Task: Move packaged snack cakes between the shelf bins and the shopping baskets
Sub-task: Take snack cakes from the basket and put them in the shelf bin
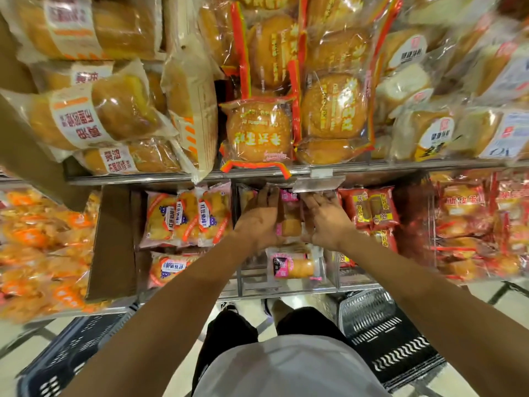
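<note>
Both my hands reach into the middle clear bin (286, 287) of the lower shelf. My left hand (259, 217) and my right hand (325, 222) lie on either side of a stack of pink-labelled snack cake packs (289, 222), fingers pressed against the packs' sides. Another pink-labelled cake pack (294, 266) lies lower in the same bin, nearer to me. A dark blue shopping basket (68, 356) stands on the floor at my left. At my right stands a black shopping basket (392, 336).
Left bin holds orange-and-purple cake packs (187, 217); right bin holds red packs (369, 209). The upper shelf is packed with large bread bags (257, 133) overhanging its rail. A cardboard divider (114, 242) stands left. A clear price-tag holder (317, 183) juts above my hands.
</note>
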